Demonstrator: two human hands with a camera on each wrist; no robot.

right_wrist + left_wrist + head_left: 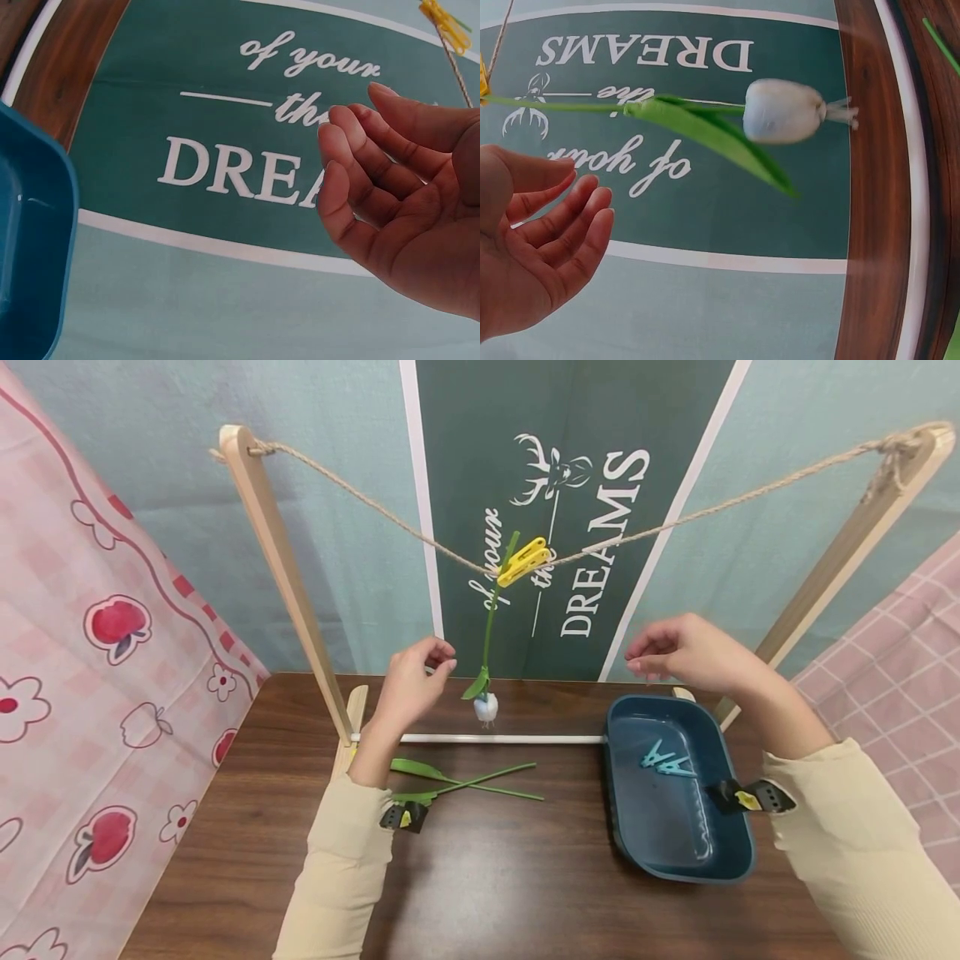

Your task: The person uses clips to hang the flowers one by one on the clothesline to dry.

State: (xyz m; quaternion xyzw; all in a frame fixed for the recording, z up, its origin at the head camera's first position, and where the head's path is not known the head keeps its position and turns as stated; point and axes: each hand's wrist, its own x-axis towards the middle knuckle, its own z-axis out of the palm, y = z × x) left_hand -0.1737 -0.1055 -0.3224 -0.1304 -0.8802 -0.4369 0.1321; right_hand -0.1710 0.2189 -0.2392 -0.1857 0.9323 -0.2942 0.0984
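Note:
A white artificial tulip (486, 707) hangs head down from the rope, its green stem held by yellow clothespins (525, 562) at the rope's low middle. Just left of the flower is my left hand (412, 681), fingers loosely curled, holding nothing; in the left wrist view the tulip (784, 112) hangs apart from the fingers. My right hand (686, 653) hovers above the far end of the blue basin (626, 827), its fingers also loosely bent around nothing. Two light blue clothespins (667, 762) lie in the basin.
Two wooden posts (288, 577) carry the sagging rope (757, 492). A white rod (510, 739) runs low between their feet. Green stems with leaves (480, 783) lie crossed on the wooden table (510, 877), partly behind the left forearm. A printed cloth (495, 410) hangs at the back.

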